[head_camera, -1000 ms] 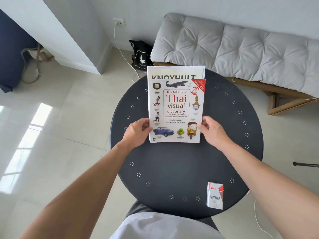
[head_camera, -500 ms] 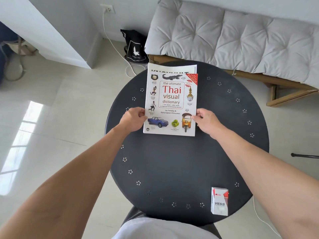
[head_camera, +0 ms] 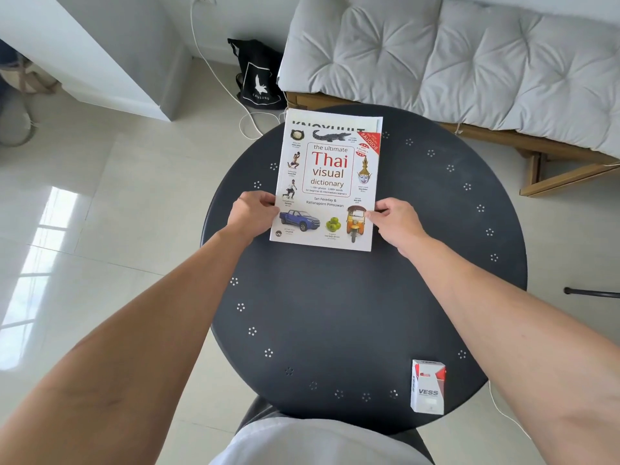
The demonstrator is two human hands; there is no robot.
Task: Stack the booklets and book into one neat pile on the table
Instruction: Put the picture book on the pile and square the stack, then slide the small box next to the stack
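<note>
Pale glossy floor tiles surround a round dark table [head_camera: 335, 313] with small clusters of punched holes near its rim, seen from the head camera. Behind it stands a wooden bench with a grey tufted cushion [head_camera: 453, 55], and a black tote bag [head_camera: 258, 78] leans on the floor beside a white cable [head_camera: 214, 72].

On the far side of the table lies a white book [head_camera: 327, 182] titled "the ultimate Thai visual dictionary", face up. It rests on top of the booklets [head_camera: 335, 118], of which only a thin strip with large dark letters shows past the book's far edge, plus a sliver along the right side.

Left hand [head_camera: 251, 218] pinches the book's left edge, thumb on the cover near the blue truck picture. Right hand [head_camera: 396, 219] grips the right edge in the same way, thumb tip on the cover beside the yellow tuk-tuk picture. Both forearms reach in from the near corners.

A small red and white box [head_camera: 428, 387] marked VESS stands upright near the table's near right rim, well apart from the pile.
</note>
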